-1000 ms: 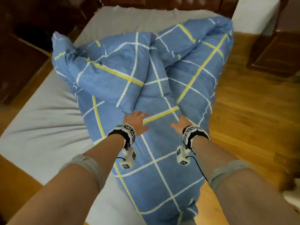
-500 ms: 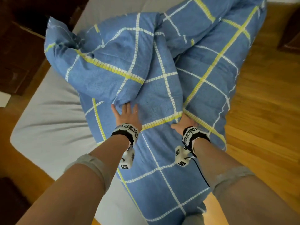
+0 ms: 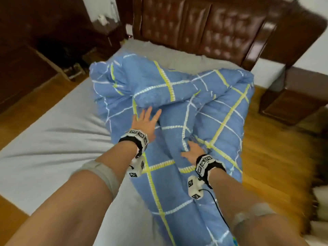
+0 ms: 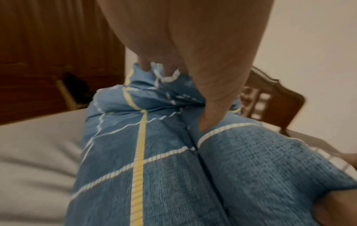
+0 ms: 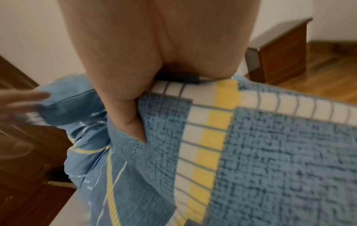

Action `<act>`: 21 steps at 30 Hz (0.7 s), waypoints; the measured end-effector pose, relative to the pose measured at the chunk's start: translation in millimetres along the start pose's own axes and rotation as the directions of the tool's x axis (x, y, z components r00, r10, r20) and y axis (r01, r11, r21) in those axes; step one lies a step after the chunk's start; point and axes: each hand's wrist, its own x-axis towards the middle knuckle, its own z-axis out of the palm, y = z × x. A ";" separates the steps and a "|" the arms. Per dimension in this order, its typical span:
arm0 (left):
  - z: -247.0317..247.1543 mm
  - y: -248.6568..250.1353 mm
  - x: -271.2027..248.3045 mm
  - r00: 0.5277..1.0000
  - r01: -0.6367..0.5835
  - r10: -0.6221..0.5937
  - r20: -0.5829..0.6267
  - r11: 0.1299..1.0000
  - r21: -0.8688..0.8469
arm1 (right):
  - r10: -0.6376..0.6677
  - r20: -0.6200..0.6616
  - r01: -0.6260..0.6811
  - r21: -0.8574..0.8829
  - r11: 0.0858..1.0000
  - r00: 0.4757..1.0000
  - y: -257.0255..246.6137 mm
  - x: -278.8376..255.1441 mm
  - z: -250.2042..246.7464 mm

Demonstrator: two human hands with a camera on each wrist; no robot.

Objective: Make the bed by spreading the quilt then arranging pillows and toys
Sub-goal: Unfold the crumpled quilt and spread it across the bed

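A blue quilt (image 3: 177,89) with white and yellow grid lines lies bunched in thick folds along the right half of the bed. My left hand (image 3: 147,121) rests flat on it with fingers spread and straight, the fingertips (image 4: 144,67) pushing against a raised fold (image 4: 154,152). My right hand (image 3: 192,150) sits lower and to the right, with its fingers sunk into a fold. In the right wrist view its thumb (image 5: 131,122) presses the fold of quilt (image 5: 270,152) against the palm. I see no pillows or toys.
The grey sheet (image 3: 53,139) of the bed lies bare to the left of the quilt. A brown tufted headboard (image 3: 204,23) stands at the far end. A wooden nightstand (image 3: 292,103) and wooden floor (image 3: 275,166) are on the right, dark furniture (image 3: 26,59) on the left.
My head has tilted up, bringing the headboard into view. The left hand has slid forward along the quilt with its fingers spread wider. The right hand has dug into a fold.
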 end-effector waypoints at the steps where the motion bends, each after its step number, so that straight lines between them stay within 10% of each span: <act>1: -2.4 1.1 -3.6 0.993 -0.122 0.122 0.007 0.992 0.043 | -0.020 0.041 0.023 -0.071 0.997 0.999 -8.2 -13.6 7.1; 4: -19.5 -17.9 -47.2 0.877 -0.475 0.480 0.041 0.849 0.231 | -0.056 0.087 0.069 -0.147 0.987 0.995 -50.5 -83.3 56.4; 8: -28.8 -49.0 -118.2 0.781 -0.624 0.566 0.264 0.693 0.361 | -0.084 0.088 0.104 -0.257 0.961 0.993 -103.3 -156.8 103.8; 13: -30.2 -97.2 -193.9 0.821 -0.568 0.473 0.319 0.727 0.385 | -0.060 0.075 0.079 -0.293 0.953 0.995 -126.6 -230.7 157.4; 21: 23.8 -212.6 -310.4 0.939 -0.342 0.338 0.067 0.894 0.289 | -0.147 0.127 0.189 -0.450 0.873 0.981 -136.2 -312.2 270.0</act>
